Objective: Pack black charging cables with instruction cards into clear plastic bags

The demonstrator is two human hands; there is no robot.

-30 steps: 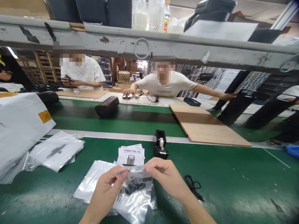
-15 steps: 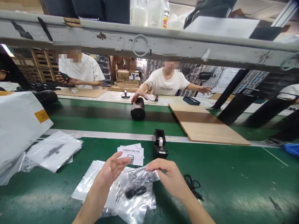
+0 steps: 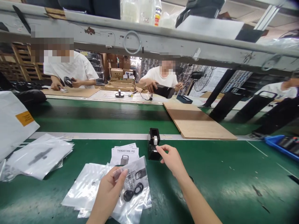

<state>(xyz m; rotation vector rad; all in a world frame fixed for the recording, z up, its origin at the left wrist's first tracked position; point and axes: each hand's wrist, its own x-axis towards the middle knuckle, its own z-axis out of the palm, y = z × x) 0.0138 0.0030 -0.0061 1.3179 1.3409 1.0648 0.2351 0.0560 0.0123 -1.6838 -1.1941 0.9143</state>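
My left hand (image 3: 111,189) is closed on the upper edge of a clear plastic bag (image 3: 137,205). Inside the bag lie a coiled black cable (image 3: 133,192) and, apparently, a printed sheet. Under it is a stack of clear plastic bags (image 3: 80,183). My right hand (image 3: 171,160) reaches to the front of a black tape dispenser (image 3: 154,132), its thumb and forefinger pinched on the tape (image 3: 155,141) end, which the fingertips mostly hide. White "Thunder Trail Pro" leaflets (image 3: 124,151) lie just beyond the bag, left of the dispenser.
More flat bags (image 3: 42,155) and a large white bag (image 3: 16,118) stand at left. A wooden board (image 3: 198,119) lies across the far green surface. At right is a blue tray (image 3: 277,144). Co-workers sit opposite; one holds a black cylindrical speaker (image 3: 164,91). A grey beam (image 3: 163,40) crosses overhead.
My left hand has closed on the bag and raised its upper edge. My right hand has let go of the bag and moved to the tape dispenser. A co-worker has lifted the speaker.
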